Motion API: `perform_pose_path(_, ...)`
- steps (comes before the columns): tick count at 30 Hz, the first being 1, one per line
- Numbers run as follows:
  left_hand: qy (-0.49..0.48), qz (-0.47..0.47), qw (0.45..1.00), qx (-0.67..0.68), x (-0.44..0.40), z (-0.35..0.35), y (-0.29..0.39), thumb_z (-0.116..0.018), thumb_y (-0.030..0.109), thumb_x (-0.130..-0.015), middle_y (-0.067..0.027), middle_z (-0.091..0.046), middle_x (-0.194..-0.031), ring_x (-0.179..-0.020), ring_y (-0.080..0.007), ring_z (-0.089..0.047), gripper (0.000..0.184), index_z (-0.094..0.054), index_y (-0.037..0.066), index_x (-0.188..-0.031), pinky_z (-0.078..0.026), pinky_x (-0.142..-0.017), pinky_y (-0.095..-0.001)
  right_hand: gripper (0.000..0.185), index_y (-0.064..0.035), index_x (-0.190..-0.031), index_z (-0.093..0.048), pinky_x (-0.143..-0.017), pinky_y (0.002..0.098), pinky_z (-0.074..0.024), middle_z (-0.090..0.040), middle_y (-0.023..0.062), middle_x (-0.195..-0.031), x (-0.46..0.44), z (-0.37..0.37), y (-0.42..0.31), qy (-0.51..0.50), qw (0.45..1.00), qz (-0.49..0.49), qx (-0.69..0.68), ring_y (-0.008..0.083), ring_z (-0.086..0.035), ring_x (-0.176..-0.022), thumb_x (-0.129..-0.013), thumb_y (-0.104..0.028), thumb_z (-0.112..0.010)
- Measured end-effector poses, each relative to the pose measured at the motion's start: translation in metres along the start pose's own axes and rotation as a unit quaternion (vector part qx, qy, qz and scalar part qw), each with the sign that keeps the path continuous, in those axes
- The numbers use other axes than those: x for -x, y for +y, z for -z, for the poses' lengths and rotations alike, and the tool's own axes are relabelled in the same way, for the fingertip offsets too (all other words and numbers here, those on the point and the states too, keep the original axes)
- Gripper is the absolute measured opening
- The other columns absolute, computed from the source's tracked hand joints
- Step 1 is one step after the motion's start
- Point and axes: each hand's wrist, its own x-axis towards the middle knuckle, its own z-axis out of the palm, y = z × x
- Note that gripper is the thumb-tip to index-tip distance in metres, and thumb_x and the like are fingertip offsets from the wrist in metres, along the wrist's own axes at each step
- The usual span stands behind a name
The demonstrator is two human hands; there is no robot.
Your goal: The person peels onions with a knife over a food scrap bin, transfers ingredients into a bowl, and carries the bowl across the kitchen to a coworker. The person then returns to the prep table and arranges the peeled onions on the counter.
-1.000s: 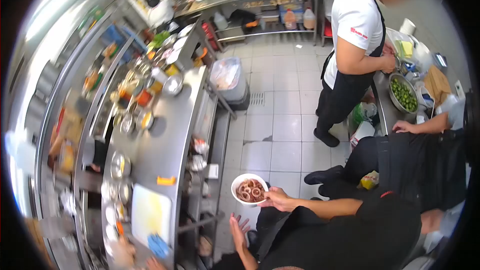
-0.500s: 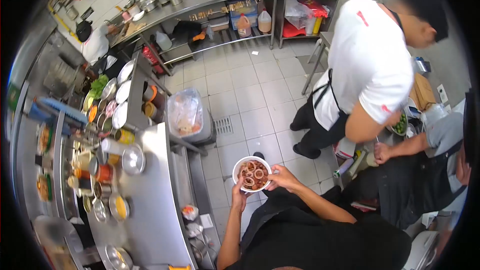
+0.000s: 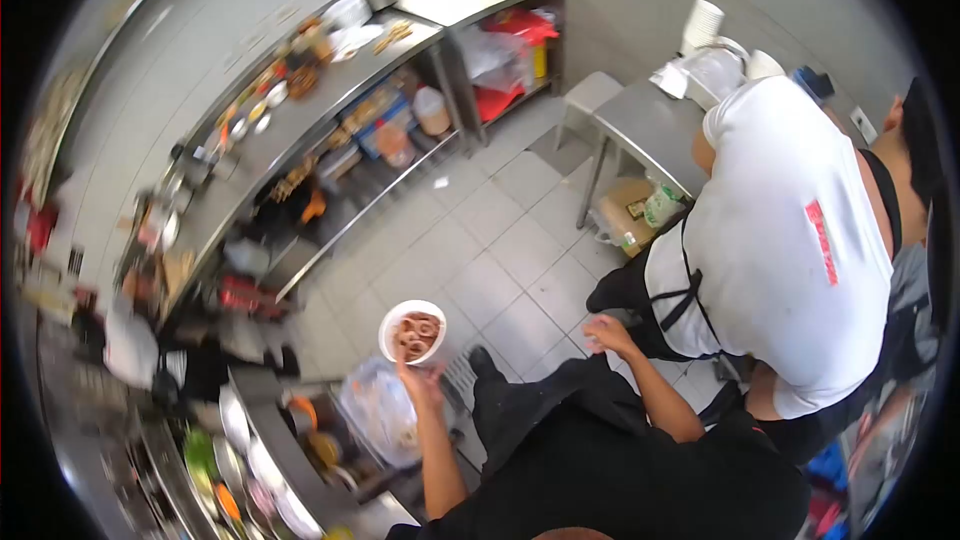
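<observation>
A white bowl (image 3: 386,338) of reddish-brown food topped with pale onion rings (image 3: 420,332) is held out in front of me, to the left of my body. My left hand (image 3: 420,380) grips its near edge from below, with the thumb up by the rim. Off to the right, apart from the bowl, my right hand (image 3: 606,333) has nothing visible in it, its fingers loosely bent and a little apart. The hand is near the dark trousers of a co-worker in a white shirt (image 3: 770,240).
A lined bin (image 3: 385,415) stands below my left forearm. Ahead is a long steel counter (image 3: 270,130) with bowls and jars. A steel table (image 3: 650,130) and a stool (image 3: 592,92) are at the right. Another person (image 3: 130,340) works at the far left.
My right hand has let go of the bowl and moved right. My left hand alone carries it, and my view has turned right. The white-shirted co-worker now has their back to me.
</observation>
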Motion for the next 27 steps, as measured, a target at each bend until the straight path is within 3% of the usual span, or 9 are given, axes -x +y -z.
perform_pose_path(4, -0.002, -0.092, 0.996, -0.018, -0.172, -0.074, 0.127, -0.05, 0.054, -0.092, -0.0096, -0.033, -0.147, -0.125, -0.0421, -0.041, 0.064, -0.034, 0.018, -0.143, -0.047, -0.091, -0.0599, 0.034, -0.0045, -0.104, -0.056, -0.05, 0.0316, -0.0569, -0.067, 0.011, -0.086, -0.028, 0.009, 0.044, 0.201, 0.974, -0.063, -0.085, 0.0224, -0.07, -0.064, -0.084, -0.028, -0.072)
perform_pose_path(5, -0.148, -0.157, 0.963, -0.159, -0.182, -0.118, 0.179, -0.05, 0.057, -0.091, -0.0086, -0.034, -0.147, -0.119, -0.04, -0.047, 0.067, -0.037, 0.017, -0.142, -0.048, -0.09, -0.0589, 0.034, -0.004, -0.1, -0.059, -0.05, 0.0315, -0.0568, -0.067, 0.0113, -0.082, -0.032, 0.002, 0.048, 0.25, 0.962, -0.087, -0.062, 0.0223, -0.069, -0.062, -0.084, -0.03, -0.072)
perform_pose_path(6, -0.238, -0.207, 0.946, -0.08, -0.232, -0.149, 0.207, -0.05, 0.059, -0.089, -0.0078, -0.037, -0.146, -0.113, -0.0363, -0.052, 0.066, -0.041, 0.019, -0.14, -0.049, -0.089, -0.0577, 0.034, -0.0036, -0.096, -0.061, -0.05, 0.0315, -0.0567, -0.067, 0.0116, -0.079, -0.03, -0.01, 0.059, 0.3, 0.945, -0.122, -0.047, 0.0223, -0.069, -0.06, -0.083, -0.032, -0.072)
perform_pose_path(7, -0.159, -0.113, 0.981, -0.014, -0.29, -0.173, 0.243, -0.047, 0.056, -0.091, -0.0078, -0.044, -0.141, -0.118, -0.0326, -0.053, 0.063, -0.041, 0.018, -0.141, -0.049, -0.089, -0.0547, 0.033, -0.0042, -0.085, -0.064, -0.049, 0.033, -0.0569, -0.067, 0.0133, -0.073, -0.071, -0.008, 0.126, 0.341, 0.914, -0.087, 0.2, 0.0219, -0.068, -0.056, -0.082, -0.037, -0.071)
perform_pose_path(8, -0.139, -0.131, 0.98, -0.055, -0.341, -0.198, 0.275, -0.047, 0.055, -0.091, -0.0078, -0.045, -0.141, -0.117, -0.0325, -0.053, 0.062, -0.041, 0.018, -0.141, -0.049, -0.088, -0.0543, 0.033, -0.0054, -0.078, -0.067, -0.052, 0.0351, -0.0579, -0.068, 0.0147, -0.074, -0.065, -0.031, 0.127, 0.354, 0.852, -0.05, 0.383, 0.022, -0.068, -0.057, -0.081, -0.038, -0.07)
perform_pose_path(9, -0.143, -0.166, 0.968, -0.12, -0.388, -0.231, 0.296, -0.047, 0.055, -0.092, -0.0078, -0.045, -0.141, -0.117, -0.0323, -0.053, 0.062, -0.041, 0.018, -0.141, -0.049, -0.088, -0.054, 0.039, -0.0033, -0.108, -0.063, -0.057, 0.0379, -0.0598, -0.069, 0.0173, -0.09, -0.04, -0.061, 0.082, 0.322, 0.921, -0.208, -0.074, 0.0237, -0.071, -0.067, -0.083, -0.034, -0.064)
perform_pose_path(11, -0.154, -0.222, 0.936, -0.227, -0.466, -0.289, 0.317, -0.047, 0.054, -0.092, -0.0079, -0.046, -0.14, -0.117, -0.0321, -0.054, 0.061, -0.041, 0.018, -0.141, -0.049, -0.087, -0.0532, 0.038, -0.003, -0.106, -0.062, -0.055, 0.0408, -0.0596, -0.069, 0.0145, -0.092, -0.029, -0.128, 0.052, 0.401, 0.862, -0.174, -0.257, 0.0271, -0.071, -0.068, -0.081, -0.029, -0.072)
perform_pose_path(18, -0.221, -0.292, 0.817, -0.447, -0.596, -0.419, 0.28, -0.047, 0.051, -0.093, -0.0081, -0.049, -0.138, -0.115, -0.0311, -0.055, 0.06, -0.039, 0.018, -0.143, -0.05, -0.085, -0.0506, 0.039, -0.0063, -0.109, -0.06, -0.067, 0.042, -0.0586, -0.069, 0.0128, -0.099, -0.025, -0.265, 0.003, 0.365, 0.843, -0.239, -0.315, 0.0251, -0.071, -0.078, -0.083, -0.033, -0.072)
perform_pose_path(27, -0.302, -0.387, 0.722, -0.488, -0.555, -0.396, 0.157, -0.047, 0.047, -0.095, -0.0083, -0.052, -0.135, -0.113, -0.0299, -0.058, 0.058, -0.038, 0.018, -0.144, -0.052, -0.082, -0.0473, 0.041, -0.0043, -0.111, -0.06, -0.064, 0.0414, -0.0589, -0.068, 0.0151, -0.101, 0.001, -0.376, 0.051, 0.442, 0.742, -0.208, -0.459, 0.0267, -0.071, -0.08, -0.086, -0.035, -0.07)
